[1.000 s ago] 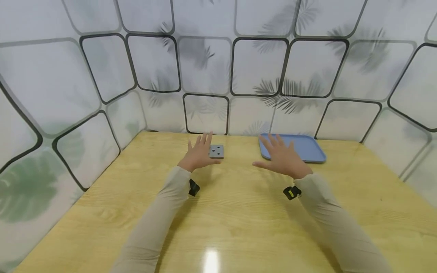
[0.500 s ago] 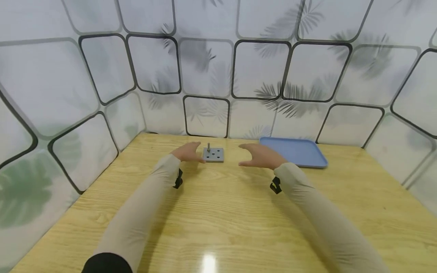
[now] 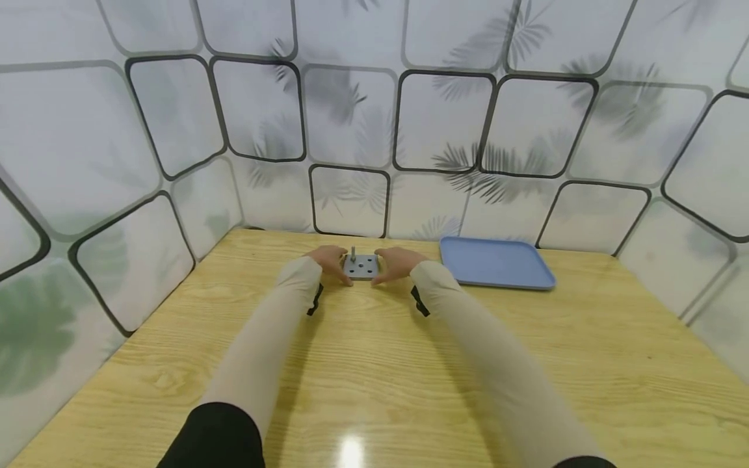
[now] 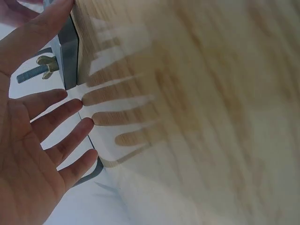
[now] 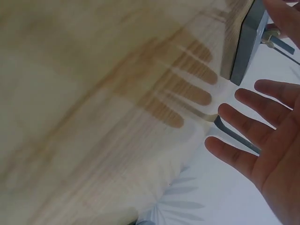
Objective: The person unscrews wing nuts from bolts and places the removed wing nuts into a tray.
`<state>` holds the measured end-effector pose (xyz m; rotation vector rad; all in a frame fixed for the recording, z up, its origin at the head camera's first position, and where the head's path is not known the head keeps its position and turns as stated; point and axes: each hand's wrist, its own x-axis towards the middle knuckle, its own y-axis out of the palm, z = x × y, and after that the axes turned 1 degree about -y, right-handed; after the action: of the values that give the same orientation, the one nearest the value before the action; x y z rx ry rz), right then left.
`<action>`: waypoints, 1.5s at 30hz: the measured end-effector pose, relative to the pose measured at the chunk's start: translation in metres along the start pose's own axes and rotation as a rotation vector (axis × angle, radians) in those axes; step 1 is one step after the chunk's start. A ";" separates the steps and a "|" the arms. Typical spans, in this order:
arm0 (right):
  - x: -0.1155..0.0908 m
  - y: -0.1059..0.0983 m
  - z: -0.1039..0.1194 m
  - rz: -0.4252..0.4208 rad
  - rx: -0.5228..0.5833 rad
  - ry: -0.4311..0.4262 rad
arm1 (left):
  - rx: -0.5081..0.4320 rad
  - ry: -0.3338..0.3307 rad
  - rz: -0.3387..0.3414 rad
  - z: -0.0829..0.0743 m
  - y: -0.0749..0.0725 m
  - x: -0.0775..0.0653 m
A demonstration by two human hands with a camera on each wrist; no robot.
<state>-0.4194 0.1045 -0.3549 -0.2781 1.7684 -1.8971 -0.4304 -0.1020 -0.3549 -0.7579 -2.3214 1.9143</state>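
Observation:
A grey metal plate with several holes (image 3: 361,268) lies on the table toward the back. From its rear left corner stands a threaded bolt (image 4: 31,73) with a brass-coloured wing nut (image 4: 47,67) on it. My left hand (image 3: 329,261) is at the plate's left side, its thumb overlapping the plate in the left wrist view and its other fingers spread and fairly straight. At the right side, my right hand (image 3: 398,263) mirrors it, thumb near the front edge and fingers extended beside the plate in the right wrist view.
A blue tray (image 3: 497,263) lies on the wooden table (image 3: 374,364) to the right of the hands. Behind and on both sides, a patterned wall covering (image 3: 351,117) borders the table.
Both hands, first raised with fingers spread over the table, have lowered and closed in from both sides to the plate. The bolt, earlier hidden behind the left hand, now shows.

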 end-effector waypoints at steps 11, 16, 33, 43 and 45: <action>0.020 0.000 0.006 0.068 0.020 0.017 | 0.010 -0.014 0.021 0.000 -0.001 0.008; 0.023 0.001 0.001 0.037 0.011 -0.042 | 0.044 0.046 -0.013 0.001 -0.001 0.010; -0.042 0.008 0.004 0.001 0.040 -0.159 | 0.207 0.230 -0.092 -0.033 0.017 -0.031; -0.086 0.012 0.012 -0.024 0.029 -0.197 | 0.207 0.230 -0.024 -0.064 0.025 -0.057; -0.092 0.014 0.013 -0.029 0.024 -0.196 | 0.200 0.218 -0.020 -0.069 0.027 -0.061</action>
<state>-0.3329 0.1396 -0.3482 -0.4672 1.6188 -1.8411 -0.3450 -0.0592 -0.3467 -0.8689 -1.9716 1.9107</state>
